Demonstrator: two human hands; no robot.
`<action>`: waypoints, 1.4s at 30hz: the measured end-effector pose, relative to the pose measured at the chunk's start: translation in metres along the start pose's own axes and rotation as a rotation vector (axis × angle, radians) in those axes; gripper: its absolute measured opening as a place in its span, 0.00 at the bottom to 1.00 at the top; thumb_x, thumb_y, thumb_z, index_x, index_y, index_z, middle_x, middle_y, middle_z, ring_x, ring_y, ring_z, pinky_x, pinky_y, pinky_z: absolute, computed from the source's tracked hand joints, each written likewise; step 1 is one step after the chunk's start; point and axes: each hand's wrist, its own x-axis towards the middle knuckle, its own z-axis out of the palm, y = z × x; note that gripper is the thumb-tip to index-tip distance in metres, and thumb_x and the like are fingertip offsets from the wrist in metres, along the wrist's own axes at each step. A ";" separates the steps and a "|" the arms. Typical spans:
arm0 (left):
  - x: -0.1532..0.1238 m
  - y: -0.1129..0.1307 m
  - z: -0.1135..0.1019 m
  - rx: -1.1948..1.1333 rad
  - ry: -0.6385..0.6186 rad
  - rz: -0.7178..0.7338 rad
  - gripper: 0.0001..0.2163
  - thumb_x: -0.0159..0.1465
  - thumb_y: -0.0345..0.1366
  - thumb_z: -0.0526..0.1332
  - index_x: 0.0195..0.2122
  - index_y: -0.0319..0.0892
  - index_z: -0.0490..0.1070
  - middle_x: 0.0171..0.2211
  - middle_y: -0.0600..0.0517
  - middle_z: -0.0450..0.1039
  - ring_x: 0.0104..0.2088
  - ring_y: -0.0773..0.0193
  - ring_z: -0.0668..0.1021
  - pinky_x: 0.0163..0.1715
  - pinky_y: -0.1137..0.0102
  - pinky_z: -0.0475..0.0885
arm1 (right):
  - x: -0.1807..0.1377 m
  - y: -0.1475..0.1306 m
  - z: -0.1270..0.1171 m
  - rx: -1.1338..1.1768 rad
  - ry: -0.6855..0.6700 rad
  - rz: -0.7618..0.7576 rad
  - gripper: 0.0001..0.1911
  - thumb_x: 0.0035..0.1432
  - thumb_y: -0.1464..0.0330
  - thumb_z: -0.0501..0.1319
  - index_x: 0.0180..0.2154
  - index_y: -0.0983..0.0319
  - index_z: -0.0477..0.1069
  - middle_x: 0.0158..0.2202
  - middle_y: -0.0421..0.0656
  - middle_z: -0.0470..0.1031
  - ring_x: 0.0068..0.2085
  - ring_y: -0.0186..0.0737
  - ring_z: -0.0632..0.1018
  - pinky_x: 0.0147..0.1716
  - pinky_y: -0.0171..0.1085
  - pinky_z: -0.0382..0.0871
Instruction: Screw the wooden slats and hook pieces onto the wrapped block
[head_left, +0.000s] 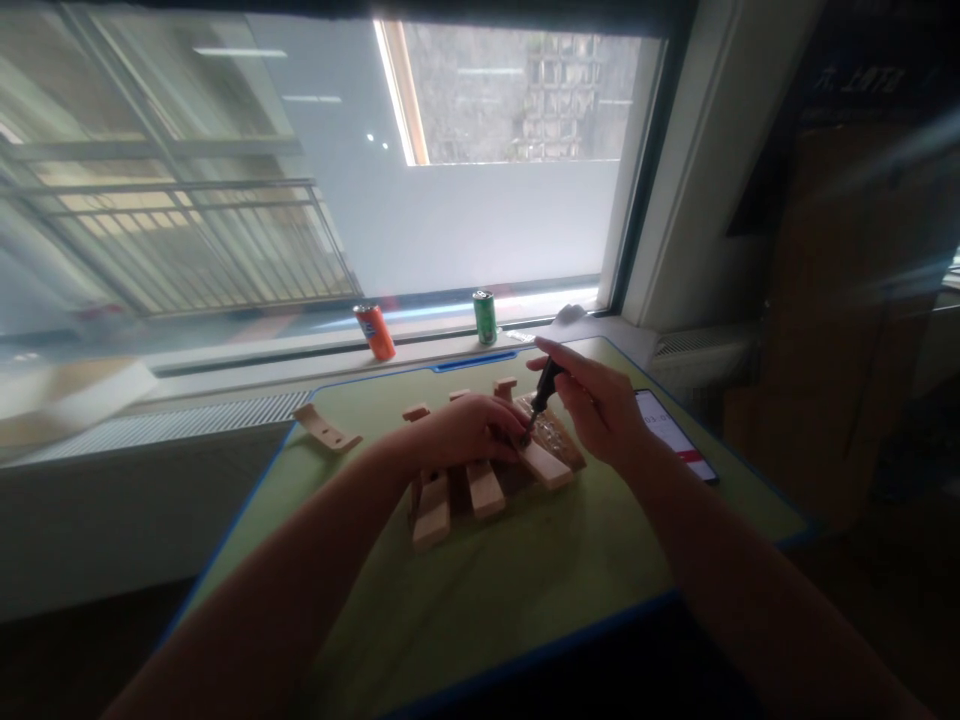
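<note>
A set of joined wooden slats [480,480] lies in the middle of the green table [480,590]. My left hand [469,428] rests on top of the slats with its fingers curled, pressing them down. My right hand [592,405] is closed round a black screwdriver [544,388], whose tip points down at the right-hand slat just beside my left fingertips. A small clear bag [555,435] lies on the slats under the screwdriver.
A loose wooden piece [326,428] lies at the table's far left. A phone [675,433] lies to the right of my right hand. An orange can [374,331] and a green can [484,317] stand on the windowsill. Cardboard boxes [840,300] stand at right.
</note>
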 end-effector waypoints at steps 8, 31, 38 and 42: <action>0.000 -0.001 0.000 0.004 0.013 -0.001 0.10 0.53 0.34 0.66 0.38 0.45 0.76 0.44 0.54 0.75 0.41 0.65 0.76 0.42 0.73 0.70 | 0.004 -0.001 0.001 0.048 0.084 0.088 0.14 0.55 0.67 0.61 0.45 0.60 0.68 0.35 0.40 0.74 0.32 0.33 0.74 0.28 0.33 0.70; 0.000 -0.002 0.000 -0.037 0.013 -0.007 0.10 0.53 0.34 0.66 0.37 0.44 0.76 0.43 0.53 0.75 0.41 0.65 0.76 0.43 0.72 0.70 | 0.005 -0.001 0.001 0.021 0.020 -0.015 0.20 0.60 0.69 0.55 0.54 0.55 0.65 0.43 0.41 0.75 0.37 0.33 0.74 0.34 0.36 0.71; -0.001 -0.004 0.002 -0.090 0.008 -0.015 0.10 0.53 0.33 0.66 0.37 0.44 0.76 0.46 0.52 0.74 0.43 0.64 0.76 0.44 0.71 0.70 | 0.008 0.005 -0.003 0.099 0.047 0.160 0.14 0.57 0.66 0.59 0.46 0.58 0.71 0.36 0.41 0.75 0.32 0.33 0.75 0.29 0.35 0.72; -0.001 -0.005 0.002 -0.083 0.019 -0.015 0.11 0.52 0.34 0.66 0.38 0.44 0.76 0.45 0.52 0.74 0.43 0.64 0.76 0.43 0.72 0.70 | 0.008 0.008 -0.001 0.042 0.083 0.172 0.15 0.53 0.62 0.63 0.42 0.60 0.72 0.34 0.41 0.74 0.31 0.33 0.74 0.26 0.33 0.71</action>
